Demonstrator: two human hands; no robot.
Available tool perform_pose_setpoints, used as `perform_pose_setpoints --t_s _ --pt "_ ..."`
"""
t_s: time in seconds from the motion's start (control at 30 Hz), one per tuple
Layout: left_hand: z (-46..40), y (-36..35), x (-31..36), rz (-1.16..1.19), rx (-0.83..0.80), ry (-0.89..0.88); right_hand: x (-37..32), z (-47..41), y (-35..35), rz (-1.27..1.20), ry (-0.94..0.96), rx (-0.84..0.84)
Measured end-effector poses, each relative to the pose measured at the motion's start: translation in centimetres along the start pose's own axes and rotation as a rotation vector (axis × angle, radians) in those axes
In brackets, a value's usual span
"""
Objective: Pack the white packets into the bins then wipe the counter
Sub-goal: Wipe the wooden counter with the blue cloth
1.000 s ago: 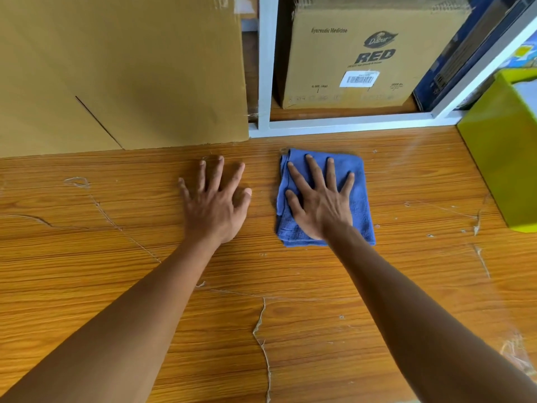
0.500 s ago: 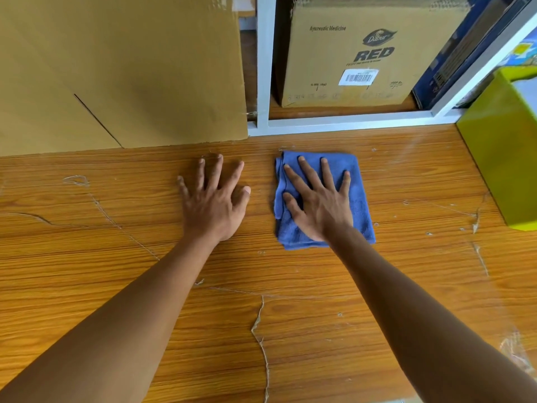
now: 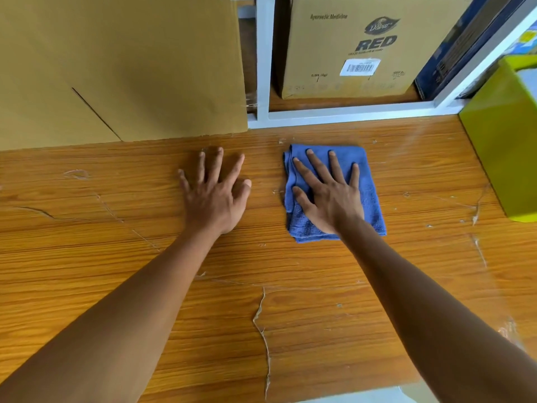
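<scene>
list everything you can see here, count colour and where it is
folded blue cloth: 1, blue, on the counter under the right hand
wooden counter: 1, orange-brown, scratched, across the foreground
plain cardboard box: 1, tan, back left on the counter
printed cardboard box: 1, tan, marked RED, in the shelf
white shelf frame: 1, white, behind the counter
yellow-green bin: 1, right edge
left hand: 1, flat on bare counter
right hand: 1, flat on the cloth
</scene>
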State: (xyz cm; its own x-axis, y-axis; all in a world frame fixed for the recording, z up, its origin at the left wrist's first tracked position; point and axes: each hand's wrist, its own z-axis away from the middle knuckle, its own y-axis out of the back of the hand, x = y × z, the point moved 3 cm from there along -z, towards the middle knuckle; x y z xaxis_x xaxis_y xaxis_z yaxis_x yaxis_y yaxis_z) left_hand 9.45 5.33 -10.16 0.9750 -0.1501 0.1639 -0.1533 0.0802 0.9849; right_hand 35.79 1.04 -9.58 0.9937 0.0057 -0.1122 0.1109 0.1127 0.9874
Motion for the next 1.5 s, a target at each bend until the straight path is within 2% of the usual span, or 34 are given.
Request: perform_pose_setpoints --t_s 0.23,0.33,0.5,0.57,0.67,0.83,0.9,1.1,1.2,1.3,1.5 --pt "-0.3 0.0 0.0 -0.012 -0.009 0.007 1.8 -6.4 1.1 0.019 -0.018 0.009" --pt "0.1 0.0 0.0 -0.01 -0.022 0.002 -0.6 -1.8 0.2 -0.006 -0.017 0.01" --pt "3.2 0.5 0.3 0.004 -0.029 -0.02 -7.1 11.3 -1.6 -0.048 0.076 0.011" --pt "5.8 0.2 0.1 0.001 -0.008 -0.04 -7.4 12.6 -1.9 -0.062 0.069 -0.008" --pt "8.5 -0.5 -0.3 -0.002 0.041 -0.044 -6.9 9.7 -1.4 -0.059 0.072 0.0" --pt "8.0 -0.8 -0.3 0.001 0.062 -0.027 -5.5 0.3 -0.2 -0.05 -0.016 -0.011" --pt "7.8 -1.0 -0.5 -0.008 0.068 -0.022 -6.1 0.3 -0.5 -0.044 -0.025 0.001" --pt "9.0 -0.3 -0.2 0.024 0.061 -0.007 -10.5 15.9 -2.8 -0.064 0.019 0.021" --pt "9.7 -0.5 -0.4 0.008 0.06 -0.013 -10.4 18.8 -3.1 -0.072 0.011 -0.011" --pt "9.4 -0.5 -0.4 0.002 0.055 -0.007 -10.0 15.3 -2.6 -0.051 0.006 0.0" --pt "9.3 -0.7 -0.4 0.018 0.047 -0.006 -7.3 2.3 -0.8 -0.057 -0.057 -0.014"
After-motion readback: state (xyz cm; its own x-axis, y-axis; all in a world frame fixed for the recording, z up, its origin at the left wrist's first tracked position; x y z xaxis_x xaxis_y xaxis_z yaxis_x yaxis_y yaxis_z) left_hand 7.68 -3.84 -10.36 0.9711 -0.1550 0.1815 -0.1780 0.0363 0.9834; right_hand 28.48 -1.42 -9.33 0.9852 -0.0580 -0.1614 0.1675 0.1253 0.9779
